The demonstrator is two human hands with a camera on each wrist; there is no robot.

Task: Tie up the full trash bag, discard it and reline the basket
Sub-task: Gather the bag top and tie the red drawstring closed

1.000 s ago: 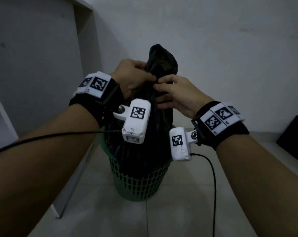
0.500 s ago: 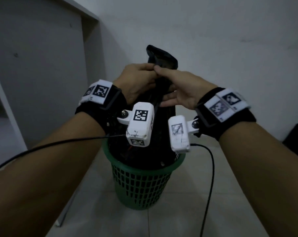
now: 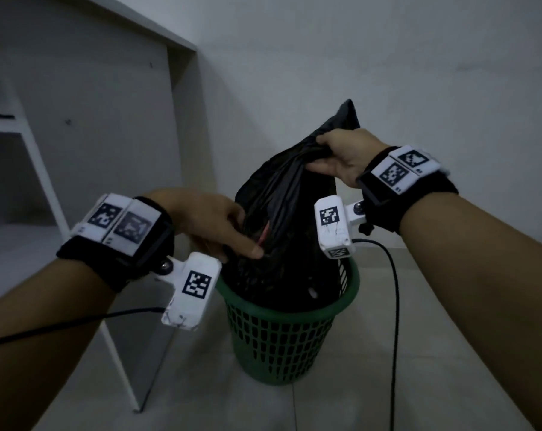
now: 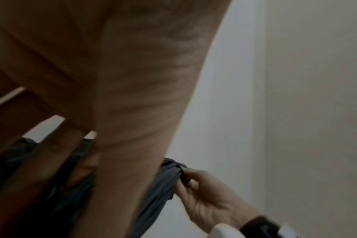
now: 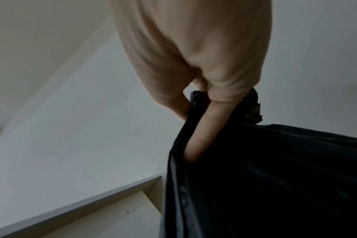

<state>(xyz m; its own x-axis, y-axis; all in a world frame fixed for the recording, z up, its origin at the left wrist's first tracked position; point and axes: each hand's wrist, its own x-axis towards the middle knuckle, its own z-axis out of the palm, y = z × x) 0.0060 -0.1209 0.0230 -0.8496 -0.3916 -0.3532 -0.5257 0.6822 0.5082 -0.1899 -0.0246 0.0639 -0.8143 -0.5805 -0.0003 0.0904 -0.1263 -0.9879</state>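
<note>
A full black trash bag (image 3: 294, 194) stands in a green mesh basket (image 3: 282, 334) on the floor. My right hand (image 3: 328, 152) grips the bag's gathered top and holds it up; a tail of plastic sticks out above the fist. The right wrist view has the right hand (image 5: 202, 103) closed round the bunched neck of the bag (image 5: 275, 177). Lower down, my left hand (image 3: 247, 237) lies against the bag's left side with its fingers (image 4: 51, 154) straight on the plastic. A gap in the folds there shows something pink (image 3: 265, 236).
A white shelf unit (image 3: 30, 144) stands at the left, its thin leg (image 3: 120, 353) close to the basket. White walls meet in a corner behind the basket. Black cables (image 3: 394, 306) hang from both wrist cameras. The floor is pale tile.
Both hands were together at the bag's neck. The left hand has let go and dropped to the bag's left side, while the right hand keeps the top and has drawn it rightwards.
</note>
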